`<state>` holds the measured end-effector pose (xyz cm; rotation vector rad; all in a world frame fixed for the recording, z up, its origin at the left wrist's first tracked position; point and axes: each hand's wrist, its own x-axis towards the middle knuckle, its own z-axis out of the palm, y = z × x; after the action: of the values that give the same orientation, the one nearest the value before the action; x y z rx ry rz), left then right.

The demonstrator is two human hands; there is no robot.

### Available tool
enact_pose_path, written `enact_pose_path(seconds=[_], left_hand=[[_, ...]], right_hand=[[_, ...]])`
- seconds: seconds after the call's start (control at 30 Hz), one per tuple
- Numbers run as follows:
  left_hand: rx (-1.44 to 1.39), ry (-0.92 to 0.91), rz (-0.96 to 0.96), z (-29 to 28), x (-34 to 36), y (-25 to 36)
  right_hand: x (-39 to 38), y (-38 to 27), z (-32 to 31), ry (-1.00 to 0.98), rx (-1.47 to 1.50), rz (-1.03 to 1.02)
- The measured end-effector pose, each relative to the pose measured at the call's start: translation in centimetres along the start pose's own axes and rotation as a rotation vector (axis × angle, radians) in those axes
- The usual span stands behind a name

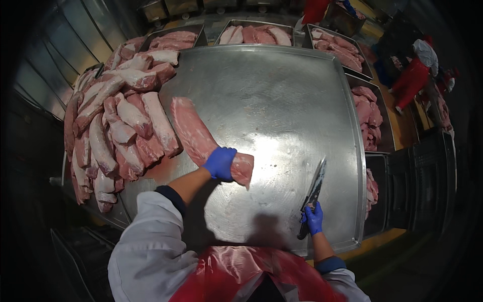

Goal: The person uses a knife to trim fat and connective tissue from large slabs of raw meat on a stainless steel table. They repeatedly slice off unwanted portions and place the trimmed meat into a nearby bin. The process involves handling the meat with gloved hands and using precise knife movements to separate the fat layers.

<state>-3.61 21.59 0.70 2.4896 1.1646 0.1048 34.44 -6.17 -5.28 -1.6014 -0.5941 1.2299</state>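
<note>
The blue-gloved left hand (220, 164) grips a long, pink meat strip (192, 132), the blue-gloved right hand (314, 218) a pointed, black-handled knife (314, 192) near the smooth metal table's (271, 95) near-right corner.

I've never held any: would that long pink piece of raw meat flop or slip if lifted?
The long pink piece of raw meat would probably sag: it lies curved. Its moist-looking surface may be slippery; its thickness suggests some weight.
</note>
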Motion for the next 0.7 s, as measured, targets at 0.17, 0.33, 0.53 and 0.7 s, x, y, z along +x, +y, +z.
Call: enact_pose_path(seconds=[0.17, 0.33, 0.53, 0.7], left_hand=[[-0.390, 0.011, -0.081, 0.1, 2.6, 11.8], [-0.707, 0.327, 0.115, -5.0, 6.3, 12.7], [-1.323, 0.527, 0.133, -16.8, 8.9, 13.8], [-1.496, 0.818, 0.162, -14.1, 3.3, 17.4]], right_hand=[[-1.0, -0.4, -3.5, -0.110, 0.144, 0.053], [-6.0, -1.5, -11.9, -0.107, 0.128, -0.046], [-9.2, 0.4, -20.3, -0.074, 0.226, -0.026], [-9.5, 2.5, -24.3, 0.003, 0.190, -0.078]])
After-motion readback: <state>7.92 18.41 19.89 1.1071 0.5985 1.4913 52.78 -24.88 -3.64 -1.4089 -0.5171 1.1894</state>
